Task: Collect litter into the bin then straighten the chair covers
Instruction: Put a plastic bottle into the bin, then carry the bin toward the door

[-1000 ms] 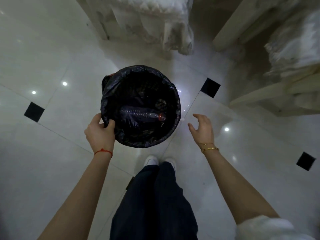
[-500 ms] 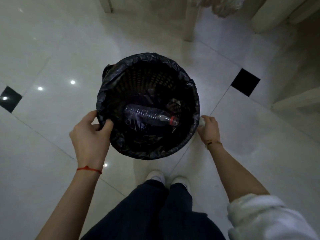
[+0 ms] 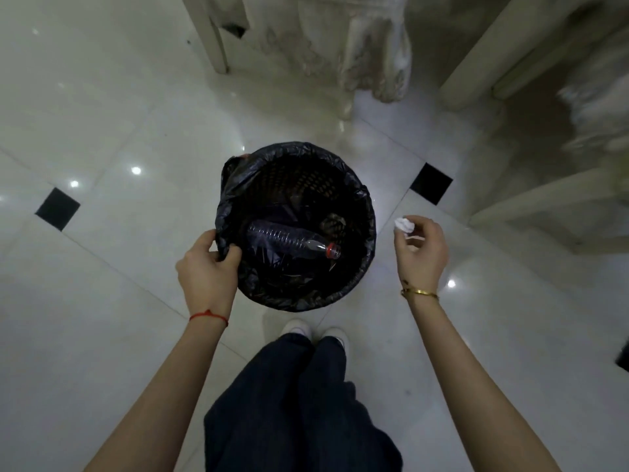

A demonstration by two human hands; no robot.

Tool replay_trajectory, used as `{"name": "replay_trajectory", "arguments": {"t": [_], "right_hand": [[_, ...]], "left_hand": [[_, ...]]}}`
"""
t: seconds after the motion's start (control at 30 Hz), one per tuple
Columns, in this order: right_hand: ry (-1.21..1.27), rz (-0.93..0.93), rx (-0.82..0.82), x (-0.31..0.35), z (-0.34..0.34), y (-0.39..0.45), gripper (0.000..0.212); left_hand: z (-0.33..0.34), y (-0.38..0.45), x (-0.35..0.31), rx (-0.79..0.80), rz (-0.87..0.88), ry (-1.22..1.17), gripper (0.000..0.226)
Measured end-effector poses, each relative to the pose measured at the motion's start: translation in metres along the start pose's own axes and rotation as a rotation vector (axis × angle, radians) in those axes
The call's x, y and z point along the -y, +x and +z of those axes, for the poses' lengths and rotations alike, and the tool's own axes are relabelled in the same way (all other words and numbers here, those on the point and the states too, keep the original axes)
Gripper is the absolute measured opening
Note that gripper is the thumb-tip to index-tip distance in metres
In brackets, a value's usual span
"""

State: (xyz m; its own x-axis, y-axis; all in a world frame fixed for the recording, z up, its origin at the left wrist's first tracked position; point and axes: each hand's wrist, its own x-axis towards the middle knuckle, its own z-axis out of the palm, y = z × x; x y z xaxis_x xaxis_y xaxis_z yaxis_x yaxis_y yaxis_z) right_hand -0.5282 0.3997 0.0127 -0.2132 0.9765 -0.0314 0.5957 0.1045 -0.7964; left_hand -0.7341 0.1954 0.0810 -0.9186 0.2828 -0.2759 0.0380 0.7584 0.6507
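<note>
- Setting: looks like a banquet or dining hall; cannot tell which.
- Floor (image 3: 102,107): glossy white tiles with small black diamond insets (image 3: 57,208) at the corners; ceiling lights reflect as bright spots.
- Chairs: pale legs (image 3: 218,46) at top, draped with white lacy covers (image 3: 371,52) hanging near the floor.
- More cream furniture (image 3: 544,195) at right, blurred.
- Bin (image 3: 296,158) with black liner, held above the floor.

The floor (image 3: 102,97) was glossy tile; the bin liner (image 3: 360,199) crinkled black plastic; the bottle (image 3: 286,238) clear ribbed plastic.
</note>
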Motion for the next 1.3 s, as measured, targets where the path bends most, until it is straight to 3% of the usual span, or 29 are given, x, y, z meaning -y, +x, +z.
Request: {"name": "replay_trajectory", "arguments": {"t": [0.1, 0.23, 0.4, 0.47, 0.57, 0.7, 0.93, 1.3], "right_hand": [[0.029, -0.146, 0.034, 0.088, -0.072, -0.015, 0.009], [-0.101, -0.301, 0.207, 0.181, -0.149, -0.039, 0.007], [-0.291, -0.262, 0.276, 0.247, -0.231, -0.063, 0.017], [-0.316, -0.243, 0.217, 0.265, -0.265, -0.071, 0.027], [-0.365, -0.184, 0.0, 0.286, -0.32, -0.091, 0.04], [-0.366, 0.057, -0.181, 0.299, -0.383, -0.131, 0.051], [-0.056, 0.408, -0.296, 0.294, -0.459, -0.209, 0.039], [0.095, 0.705, -0.63, 0.235, -0.567, -0.308, 0.035]], "left_hand": [[-0.044, -0.035, -0.056, 0.044, 0.048, -0.004, 0.012], [-0.103, -0.085, -0.132, 0.118, 0.097, -0.037, 0.012], [-0.167, -0.14, -0.215, 0.204, 0.174, -0.062, 0.005], [-0.186, -0.158, -0.24, 0.233, 0.212, -0.068, 0.005], [-0.211, -0.182, -0.27, 0.276, 0.304, -0.034, 0.003], [-0.237, -0.21, -0.305, 0.371, 0.43, 0.013, 0.009], [-0.249, -0.266, -0.347, 0.586, 0.628, 0.097, 0.007], [-0.181, -0.399, -0.411, 0.917, 0.912, 0.29, 0.01]]}}
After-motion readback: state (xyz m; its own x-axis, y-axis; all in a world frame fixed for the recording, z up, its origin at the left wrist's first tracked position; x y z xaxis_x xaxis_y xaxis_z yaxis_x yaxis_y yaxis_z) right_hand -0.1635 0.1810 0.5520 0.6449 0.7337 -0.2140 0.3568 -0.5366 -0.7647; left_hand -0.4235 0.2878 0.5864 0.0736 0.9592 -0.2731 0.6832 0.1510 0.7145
